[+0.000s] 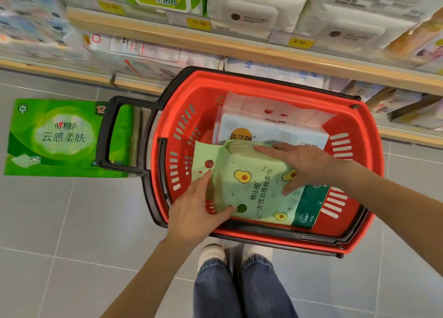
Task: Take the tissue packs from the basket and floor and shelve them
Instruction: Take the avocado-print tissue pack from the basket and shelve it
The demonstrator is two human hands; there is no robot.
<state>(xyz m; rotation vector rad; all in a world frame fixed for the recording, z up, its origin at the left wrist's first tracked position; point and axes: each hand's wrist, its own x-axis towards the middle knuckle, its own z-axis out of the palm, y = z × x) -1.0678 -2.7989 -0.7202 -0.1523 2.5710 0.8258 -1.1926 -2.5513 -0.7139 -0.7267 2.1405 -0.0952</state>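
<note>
A red basket [182, 135] with black handles stands on the floor before the shelves. Inside it lies a light green tissue pack with avocado prints [254, 186]. My left hand [199, 212] grips its left edge, thumb on top. My right hand [302, 164] rests on its top right with fingers spread. Behind it in the basket sits a pale blue tissue pack [275, 130] with a pinkish handle flap. A big green tissue pack [57, 138] lies flat on the floor left of the basket.
Wooden-edged shelves [239, 47] run across the top, stocked with white and patterned tissue packs and yellow price tags. Grey floor tiles [72, 245] surround the basket. My jeans and white shoes [213, 253] are just below the basket's near rim.
</note>
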